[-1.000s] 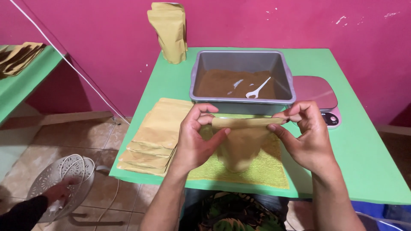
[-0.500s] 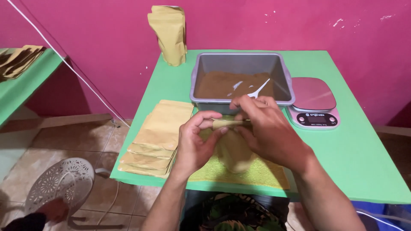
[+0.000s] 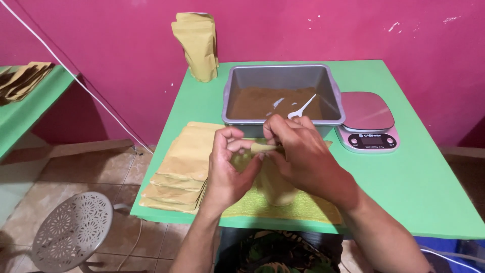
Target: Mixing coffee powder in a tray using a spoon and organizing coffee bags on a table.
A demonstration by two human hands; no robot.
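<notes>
Vs 0.5 s ago: both hands lower & closer to cam. Left hand (image 3: pixel 228 164) & right hand (image 3: pixel 298 151) pinch pouch (image 3: pixel 262 147) top, above tabletop (image 3: pixel 424 182) by tray (image 3: pixel 283 76). Pouch body mostly hidden behind hands.

Matt kraft-paper pouches (image 3: pixel 182 167), dull metal pan (image 3: pixel 283 81)
</notes>
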